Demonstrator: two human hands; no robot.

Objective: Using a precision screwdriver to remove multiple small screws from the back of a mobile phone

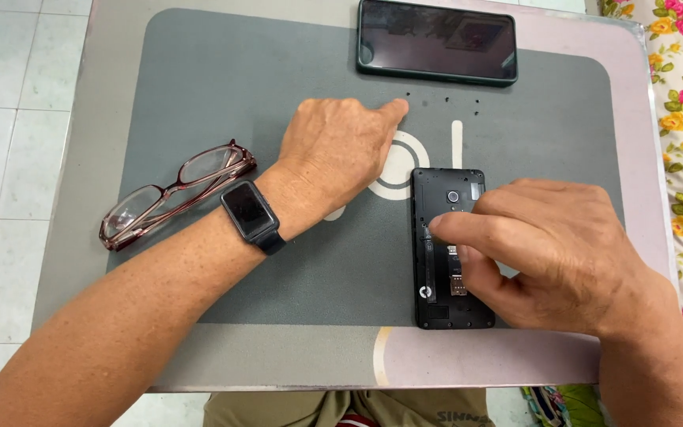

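The opened phone (448, 253) lies near the desk's (73, 237) front edge, long axis running front to back. The right hand (547, 253) rests directly on it, fingers pinched at its left side. The left hand (333, 154), loosely curled, touches tiny screws (406, 96) toward the far edge.

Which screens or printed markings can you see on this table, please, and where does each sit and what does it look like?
Smartphone: far edge of the mat, lying flat, dark blank screen, dark green rim.
Smartwatch: on the left wrist, rectangular black face, unlit.
Opened phone: under the right hand, black, back cover off, no screen showing.
Mat: grey, with white ring-and-bar marking beside the left hand.
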